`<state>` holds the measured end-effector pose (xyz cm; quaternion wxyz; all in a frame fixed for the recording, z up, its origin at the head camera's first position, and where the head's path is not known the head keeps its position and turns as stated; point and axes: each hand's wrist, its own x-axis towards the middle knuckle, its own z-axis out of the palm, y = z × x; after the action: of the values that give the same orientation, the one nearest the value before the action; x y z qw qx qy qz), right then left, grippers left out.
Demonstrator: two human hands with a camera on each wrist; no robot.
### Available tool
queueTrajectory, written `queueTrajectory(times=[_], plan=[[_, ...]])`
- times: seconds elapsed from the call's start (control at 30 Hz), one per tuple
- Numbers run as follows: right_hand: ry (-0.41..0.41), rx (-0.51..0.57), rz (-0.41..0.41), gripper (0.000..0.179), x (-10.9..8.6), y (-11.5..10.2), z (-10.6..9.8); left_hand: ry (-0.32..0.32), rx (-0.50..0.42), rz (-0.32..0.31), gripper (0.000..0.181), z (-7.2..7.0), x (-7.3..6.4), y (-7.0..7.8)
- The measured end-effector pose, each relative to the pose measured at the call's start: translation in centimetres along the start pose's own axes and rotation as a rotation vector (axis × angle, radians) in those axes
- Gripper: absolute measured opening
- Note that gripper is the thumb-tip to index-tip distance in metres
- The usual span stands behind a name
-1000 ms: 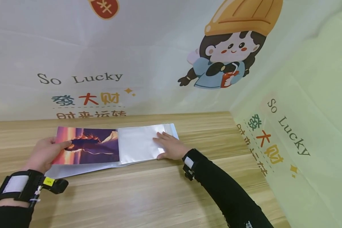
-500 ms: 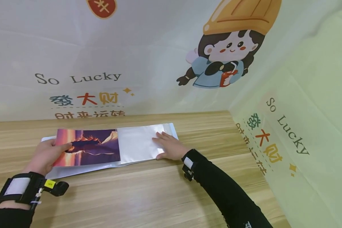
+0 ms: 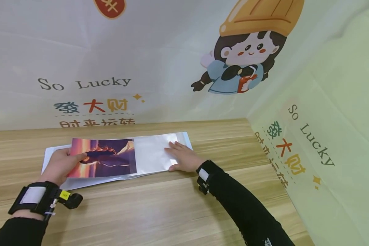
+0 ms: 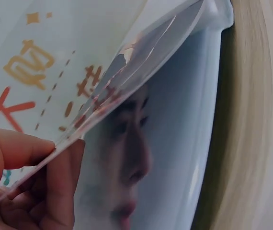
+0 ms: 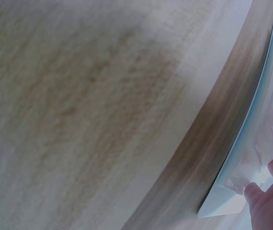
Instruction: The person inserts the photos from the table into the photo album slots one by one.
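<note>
A photo album [image 3: 48, 155] lies spread on the wooden table, with a shiny clear pocket page [image 3: 150, 155] on its right half. My left hand [image 3: 59, 165] pinches the left end of a purple and orange photo [image 3: 107, 159] between thumb and fingers. The photo's right end overlaps the pocket page. Seen nearly edge-on in the left wrist view, the photo [image 4: 141, 72] is lifted and bowed above a page with a printed portrait [image 4: 131, 158]. My right hand [image 3: 186, 158] rests with spread fingers on the pocket page near its right edge; its fingertips show in the right wrist view.
Wood-grain table [image 3: 160, 208] spreads in front of the album and to both sides. A white printed sheet [image 3: 160, 68] stands behind the table, and another printed sheet [image 3: 332, 136] rises along the right side.
My left hand has moved right with the photo, whose right end now covers more of the pocket page. More of the album's left side shows. My right hand has stayed in place.
</note>
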<state>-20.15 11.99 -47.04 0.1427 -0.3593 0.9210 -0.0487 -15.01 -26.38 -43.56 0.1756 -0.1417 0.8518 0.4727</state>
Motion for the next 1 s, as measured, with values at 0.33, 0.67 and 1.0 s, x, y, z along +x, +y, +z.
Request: queueTrajectory(times=[0.33, 0.67, 1.0], plan=[[-0.018, 0.012, 0.016, 0.08, 0.0, 0.0, 0.1, 0.07, -0.014, 0.044, 0.043, 3.4, 1.1, 1.6], [-0.001, 0.011, -0.003, 0.08, 0.1, -0.1, 0.1, 0.158, 0.094, 0.166, 0.043, 7.8, 1.1, 3.3], [0.012, 0.097, 0.033, 0.08, -0.2, -0.3, -0.2, 0.105, 0.168, 0.206, 0.052, 9.7, 0.2, 4.8]])
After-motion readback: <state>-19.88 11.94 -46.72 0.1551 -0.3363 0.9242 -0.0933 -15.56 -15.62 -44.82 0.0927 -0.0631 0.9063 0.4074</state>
